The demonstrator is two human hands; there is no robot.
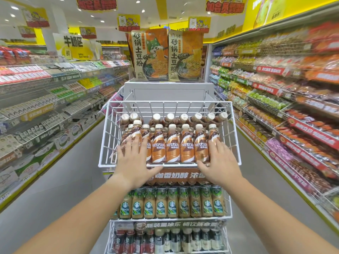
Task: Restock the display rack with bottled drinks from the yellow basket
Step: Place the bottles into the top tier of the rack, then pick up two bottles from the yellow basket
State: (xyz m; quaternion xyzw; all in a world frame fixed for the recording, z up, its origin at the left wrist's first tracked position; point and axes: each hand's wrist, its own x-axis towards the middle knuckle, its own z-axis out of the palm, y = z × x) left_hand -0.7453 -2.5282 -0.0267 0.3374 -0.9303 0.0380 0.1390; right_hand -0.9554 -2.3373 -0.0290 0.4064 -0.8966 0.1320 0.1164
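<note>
A white wire display rack [235, 136] stands in the aisle in front of me. Its top basket holds several brown Nescafe bottles [187, 145] standing in rows, with more lying on their sides behind. My left hand [133, 158] lies flat with spread fingers against the leftmost front bottles. My right hand [219, 160] lies flat against the rightmost front bottles, thumb near the basket's front rail. Both hands press on the bottles from the two ends of the row. The yellow basket is out of view.
Below are a tier of green-labelled Starbucks bottles [172, 204] and a lower tier of dark bottles [165, 239]. Two noodle packets [166, 55] stand on top of the rack. Stocked shelves [293, 99] line the aisle on both sides.
</note>
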